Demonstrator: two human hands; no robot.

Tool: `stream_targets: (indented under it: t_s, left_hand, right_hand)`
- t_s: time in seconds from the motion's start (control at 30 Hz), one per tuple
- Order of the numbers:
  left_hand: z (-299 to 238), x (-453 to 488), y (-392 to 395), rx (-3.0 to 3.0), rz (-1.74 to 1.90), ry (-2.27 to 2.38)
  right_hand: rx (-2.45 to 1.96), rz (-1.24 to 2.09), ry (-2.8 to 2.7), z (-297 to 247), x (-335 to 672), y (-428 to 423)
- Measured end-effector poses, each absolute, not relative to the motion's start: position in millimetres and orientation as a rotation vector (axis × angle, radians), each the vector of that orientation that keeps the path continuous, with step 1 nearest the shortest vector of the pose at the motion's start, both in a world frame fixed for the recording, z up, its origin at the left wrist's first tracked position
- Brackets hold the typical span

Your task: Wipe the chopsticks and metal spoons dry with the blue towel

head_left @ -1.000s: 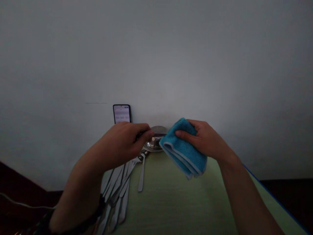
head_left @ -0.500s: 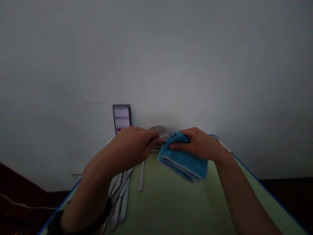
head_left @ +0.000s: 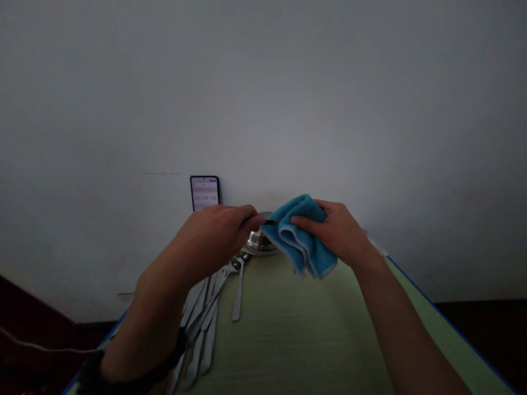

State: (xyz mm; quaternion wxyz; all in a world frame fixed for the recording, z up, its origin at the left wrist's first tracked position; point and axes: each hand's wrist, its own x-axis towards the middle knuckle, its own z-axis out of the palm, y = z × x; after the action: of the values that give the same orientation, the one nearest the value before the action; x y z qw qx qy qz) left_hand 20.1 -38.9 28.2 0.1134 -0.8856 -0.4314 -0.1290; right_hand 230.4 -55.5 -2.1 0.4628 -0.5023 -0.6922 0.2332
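Slim utensil (head_left: 272, 222) spans the gap between left hand (head_left: 216, 230) and folded blue cloth (head_left: 304, 233)

At far left a white cable (head_left: 45, 346) trails toward the blue-edged green table (head_left: 284, 329); the left forearm crosses that side, a dark band (head_left: 177, 351) at its wrist; beside and partly beneath it lies a heap of metal cutlery (head_left: 201, 329), handles toward the wearer; a phone (head_left: 206, 192) leans on the wall (head_left: 263, 109) behind the left hand.

The left hand is pinched closed, thumb against fingers, on one end of the utensil; the other end is hidden in the cloth, so its type cannot be told; it is probably light, stiff, smooth and apt to slip, and best held by the handle end. A lone piece of cutlery (head_left: 237, 299) lies just right of the heap; a shiny metal dish (head_left: 259, 241) stands behind the hands, against or near the wall.

The right hand (head_left: 337, 227) grips the cloth firmly, thumb on top; the cloth looks soft and light, folding easily, and is best taken through its thick folds; the table's right edge runs outside the right forearm; the tabletop before the cloth offers room, while wall and dish limit reach forward.
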Motion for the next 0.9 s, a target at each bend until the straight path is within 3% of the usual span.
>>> stream_targets:
  t_s: [0.17,0.33,0.43,0.7,0.9]
  left_hand:
    - [30.7,22.0,-41.0,-2.554,-0.457,-1.328]
    - [34.8,15.2,-41.8,-2.705,-0.497,-1.276]
    - [34.7,13.3,-41.2,-2.746,-0.503,-1.221]
    - [24.8,25.1,-38.2,-2.6,-0.424,-1.272]
    - [27.2,32.0,-42.4,-2.546,-0.444,-1.292]
  right_hand:
    - [-1.21,0.607,-1.44,-8.5,229.6,-50.4]
    - [-1.039,1.086,-1.446,-7.4,238.0,-56.7]
    - [-0.993,1.193,-1.462,-6.3,239.1,-60.2]
    - [-1.211,0.581,-1.511,-5.5,233.7,-54.3]
    - [-1.288,0.302,-1.315,-10.3,231.1,-49.0]
